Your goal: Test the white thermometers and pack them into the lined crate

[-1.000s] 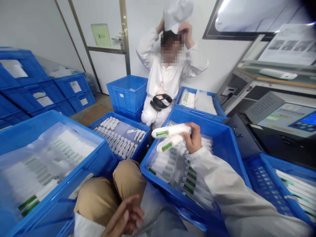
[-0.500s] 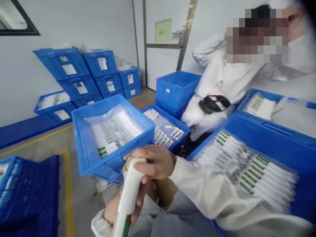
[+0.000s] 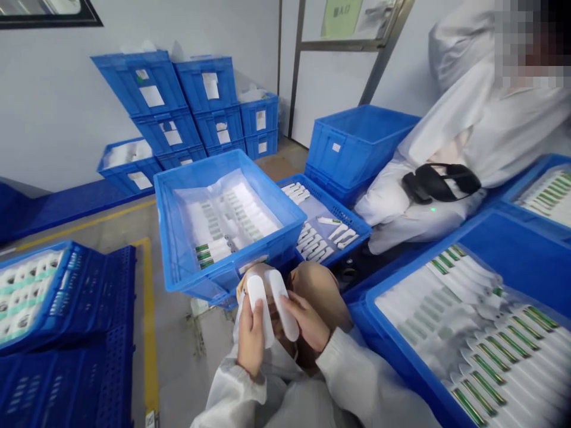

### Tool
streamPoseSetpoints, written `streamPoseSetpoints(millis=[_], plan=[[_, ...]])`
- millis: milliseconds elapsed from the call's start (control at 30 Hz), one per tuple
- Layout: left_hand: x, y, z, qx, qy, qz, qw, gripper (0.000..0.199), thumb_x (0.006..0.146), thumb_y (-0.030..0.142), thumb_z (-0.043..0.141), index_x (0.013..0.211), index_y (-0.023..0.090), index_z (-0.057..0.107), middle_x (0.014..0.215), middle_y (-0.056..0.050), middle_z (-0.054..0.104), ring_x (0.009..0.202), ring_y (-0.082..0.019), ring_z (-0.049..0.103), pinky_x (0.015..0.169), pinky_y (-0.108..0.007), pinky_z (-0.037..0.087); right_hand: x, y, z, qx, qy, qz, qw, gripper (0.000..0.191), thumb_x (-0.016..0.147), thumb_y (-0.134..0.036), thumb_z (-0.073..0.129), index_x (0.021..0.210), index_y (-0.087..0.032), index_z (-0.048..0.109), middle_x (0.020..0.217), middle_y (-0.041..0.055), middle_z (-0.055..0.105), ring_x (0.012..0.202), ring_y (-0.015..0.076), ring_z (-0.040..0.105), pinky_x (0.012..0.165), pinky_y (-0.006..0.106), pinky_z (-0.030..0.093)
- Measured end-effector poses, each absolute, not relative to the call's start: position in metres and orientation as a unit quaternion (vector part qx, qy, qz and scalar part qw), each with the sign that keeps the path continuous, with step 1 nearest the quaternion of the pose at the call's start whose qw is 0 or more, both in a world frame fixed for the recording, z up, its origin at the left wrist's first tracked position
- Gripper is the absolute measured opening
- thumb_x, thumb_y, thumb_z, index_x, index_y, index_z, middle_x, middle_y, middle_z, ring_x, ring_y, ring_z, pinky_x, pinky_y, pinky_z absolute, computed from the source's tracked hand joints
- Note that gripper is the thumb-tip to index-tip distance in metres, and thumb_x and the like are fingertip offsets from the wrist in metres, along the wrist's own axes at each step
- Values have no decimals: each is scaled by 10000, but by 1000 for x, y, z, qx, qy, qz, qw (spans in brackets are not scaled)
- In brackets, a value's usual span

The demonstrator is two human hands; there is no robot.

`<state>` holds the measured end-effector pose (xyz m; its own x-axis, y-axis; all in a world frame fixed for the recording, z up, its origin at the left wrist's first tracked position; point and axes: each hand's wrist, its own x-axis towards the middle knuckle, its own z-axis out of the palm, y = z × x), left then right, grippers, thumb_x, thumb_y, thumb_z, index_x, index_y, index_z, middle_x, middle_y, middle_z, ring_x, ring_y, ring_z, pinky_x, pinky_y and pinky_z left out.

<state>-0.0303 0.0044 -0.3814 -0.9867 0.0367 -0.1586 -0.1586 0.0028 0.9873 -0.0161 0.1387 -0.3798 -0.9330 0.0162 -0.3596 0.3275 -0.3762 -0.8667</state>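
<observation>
My left hand point(image 3: 251, 339) is closed around a long white plastic piece point(image 3: 256, 289) with rounded ends, its thumb lying on the face. My right hand point(image 3: 308, 321) pinches a second long white plastic piece point(image 3: 277, 286) of similar shape. The two pieces tilt side by side above my lap, close to each other. No green strip shows on either face turned to me. Just beyond them stands a blue crate point(image 3: 232, 267) with a clear liner and rows of white parts, several with green strips.
At right, a large blue crate point(image 3: 372, 300) holds rows of white parts with green strips. A shallow blue tray point(image 3: 363, 229) of small white parts sits ahead. A seated person point(image 3: 464, 119) is close at right. Blue crates point(image 3: 190, 107) are stacked by the wall; another crate point(image 3: 66, 285) stands left.
Earlier one white device with a green strip was in my left hand, my right hand on its top end. Now each hand has a white piece. The view has shifted down and right.
</observation>
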Motion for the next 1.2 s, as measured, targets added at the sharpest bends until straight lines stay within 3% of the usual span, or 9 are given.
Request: streamPoseSetpoints(millis=[100, 200, 300, 467, 767, 1000, 1200], plan=[[-24, 7, -403, -81, 649, 746, 127, 675, 766, 643, 577, 1213, 144, 496, 1154, -148, 618, 1103, -304, 578, 971, -424, 450, -11, 157, -403, 199, 510, -831, 96, 553, 647, -602, 729, 955, -193, 520, 578, -45, 582, 375, 108, 489, 318, 207, 368], [-18, 4, -415, -91, 583, 790, 167, 844, 718, 604, 665, 1356, 164, 332, 1068, -128, 641, 896, -265, 655, 777, -374, 541, -12, 167, -414, 162, 453, -870, 106, 540, 673, -603, 696, 969, -192, 508, 560, -65, 535, 342, 86, 449, 292, 193, 363], [-12, -1, -415, -92, 548, 815, 162, 945, 778, 514, 654, 1480, 275, 69, 1040, -81, 636, 716, -206, 660, 608, -323, 538, -13, 169, -418, 128, 451, -872, 139, 548, 709, -588, 681, 1030, -175, 517, 574, -48, 549, 363, 93, 472, 310, 201, 393], [-10, -4, -410, -80, 511, 841, 158, 824, 831, 412, 605, 1478, 282, 111, 835, -14, 613, 497, -131, 571, 454, -264, 473, -11, 163, -426, 109, 506, -840, 163, 448, 754, -563, 668, 902, -168, 518, 523, -45, 542, 338, 83, 452, 314, 191, 354], [-20, -7, -422, -76, 452, 868, 193, 857, 796, 390, 620, 1467, 277, 100, 835, -30, 640, 529, -174, 615, 412, -259, 478, -11, 160, -425, 85, 466, -853, 217, 357, 788, -491, 611, 910, -179, 486, 548, -18, 603, 343, 151, 539, 289, 218, 359], [-19, -7, -428, -66, 419, 885, 190, 884, 794, 431, 617, 1470, 278, 68, 774, -15, 648, 457, -162, 588, 371, -248, 462, -11, 164, -427, 73, 422, -869, 246, 446, 800, -543, 519, 993, -142, 539, 480, -26, 569, 284, 111, 456, 271, 195, 270], [-21, -7, -429, -84, 417, 887, 178, 892, 763, 431, 658, 1448, 267, 109, 762, -16, 656, 432, -161, 595, 406, -259, 473, -8, 164, -424, 91, 435, -863, 241, 471, 785, -551, 532, 1004, -134, 548, 495, -15, 580, 298, 113, 470, 284, 204, 270]])
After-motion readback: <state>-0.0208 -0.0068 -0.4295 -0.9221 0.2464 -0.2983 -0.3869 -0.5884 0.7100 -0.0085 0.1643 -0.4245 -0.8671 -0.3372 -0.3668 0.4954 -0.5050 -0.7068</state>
